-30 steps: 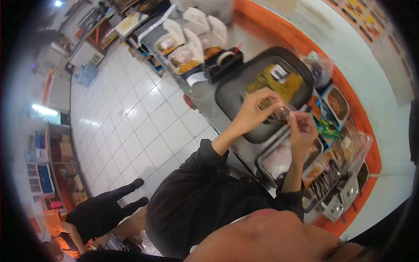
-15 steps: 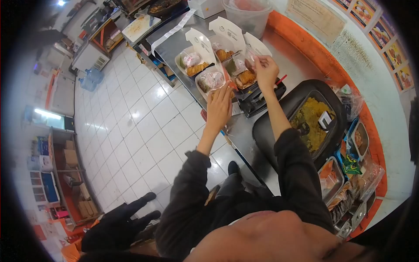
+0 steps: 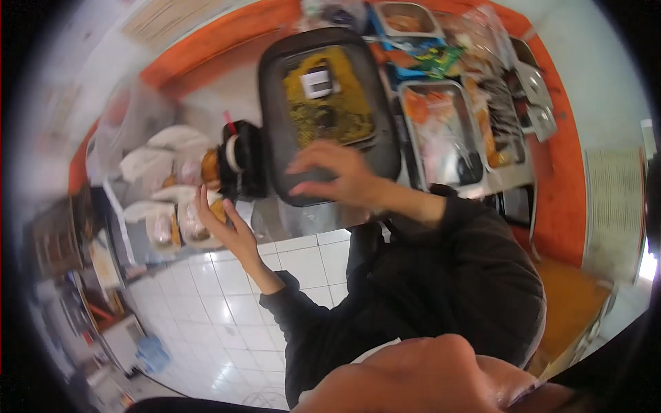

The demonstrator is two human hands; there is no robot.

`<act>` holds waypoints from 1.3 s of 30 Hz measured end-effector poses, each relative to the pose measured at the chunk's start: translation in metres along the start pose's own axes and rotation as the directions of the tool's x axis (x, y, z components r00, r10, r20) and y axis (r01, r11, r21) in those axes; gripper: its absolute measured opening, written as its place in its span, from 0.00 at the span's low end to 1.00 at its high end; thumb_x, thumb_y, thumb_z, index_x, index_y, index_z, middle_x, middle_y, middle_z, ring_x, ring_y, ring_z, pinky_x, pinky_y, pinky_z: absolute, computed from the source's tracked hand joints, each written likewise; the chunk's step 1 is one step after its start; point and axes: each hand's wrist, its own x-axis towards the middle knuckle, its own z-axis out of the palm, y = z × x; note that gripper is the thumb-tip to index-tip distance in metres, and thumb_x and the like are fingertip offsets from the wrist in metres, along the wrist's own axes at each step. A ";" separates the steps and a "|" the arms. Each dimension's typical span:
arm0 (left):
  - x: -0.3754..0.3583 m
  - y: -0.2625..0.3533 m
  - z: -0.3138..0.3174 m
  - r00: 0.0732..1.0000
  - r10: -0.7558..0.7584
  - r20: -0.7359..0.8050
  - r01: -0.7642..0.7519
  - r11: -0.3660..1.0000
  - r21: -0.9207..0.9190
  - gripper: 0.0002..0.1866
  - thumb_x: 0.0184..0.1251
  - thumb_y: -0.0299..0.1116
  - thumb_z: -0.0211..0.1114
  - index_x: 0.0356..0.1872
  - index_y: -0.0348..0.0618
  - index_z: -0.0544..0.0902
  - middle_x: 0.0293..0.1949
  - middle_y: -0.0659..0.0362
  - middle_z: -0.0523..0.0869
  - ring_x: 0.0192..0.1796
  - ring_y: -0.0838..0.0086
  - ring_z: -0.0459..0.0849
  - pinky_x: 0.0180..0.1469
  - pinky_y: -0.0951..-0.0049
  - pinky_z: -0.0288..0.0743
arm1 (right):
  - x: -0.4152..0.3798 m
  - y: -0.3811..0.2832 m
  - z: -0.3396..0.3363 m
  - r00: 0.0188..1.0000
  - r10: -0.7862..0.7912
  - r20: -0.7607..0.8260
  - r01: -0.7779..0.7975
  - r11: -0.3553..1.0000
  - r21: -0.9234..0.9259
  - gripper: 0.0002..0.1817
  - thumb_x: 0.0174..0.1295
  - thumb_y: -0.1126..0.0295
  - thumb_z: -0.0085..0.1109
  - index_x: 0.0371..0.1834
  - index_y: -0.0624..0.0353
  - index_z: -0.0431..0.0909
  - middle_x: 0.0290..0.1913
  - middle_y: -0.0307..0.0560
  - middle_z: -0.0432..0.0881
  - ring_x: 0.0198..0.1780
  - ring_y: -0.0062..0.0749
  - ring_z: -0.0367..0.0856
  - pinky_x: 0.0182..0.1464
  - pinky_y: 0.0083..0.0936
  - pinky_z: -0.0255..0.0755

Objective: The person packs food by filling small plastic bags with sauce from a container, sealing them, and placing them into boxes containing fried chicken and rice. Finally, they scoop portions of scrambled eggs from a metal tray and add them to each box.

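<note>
My left hand is open, its fingers stretched out at the edge of a food box with a paper-wrapped bundle in it. More white boxes with wrapped bundles and browned pieces of food stand around it, their lids up. My right hand hovers over the near edge of a large black tray. Its fingers are bent and apart, with nothing seen between them. Yellow food lies in the tray, with a small white-and-black object on top.
A black holder with a pink stick stands between the boxes and the tray. Metal trays with bagged contents and food packets sit to the right. A clear plastic tub is at the back left. White floor tiles show below.
The view has swung to the right, toward the black tray and metal trays. My right hand has left the boxes and moved over the black tray. My left hand has lifted off its box.
</note>
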 end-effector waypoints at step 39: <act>-0.192 0.377 0.311 0.690 0.263 0.675 0.463 0.556 -0.690 0.19 0.53 0.18 0.68 0.43 0.39 0.69 0.28 0.63 0.77 0.35 0.80 0.77 0.46 0.80 0.68 | -0.231 0.001 -0.411 0.757 0.620 -0.208 -0.653 0.711 -0.260 0.17 0.61 0.57 0.59 0.35 0.64 0.76 0.25 0.49 0.79 0.25 0.29 0.75 0.32 0.27 0.71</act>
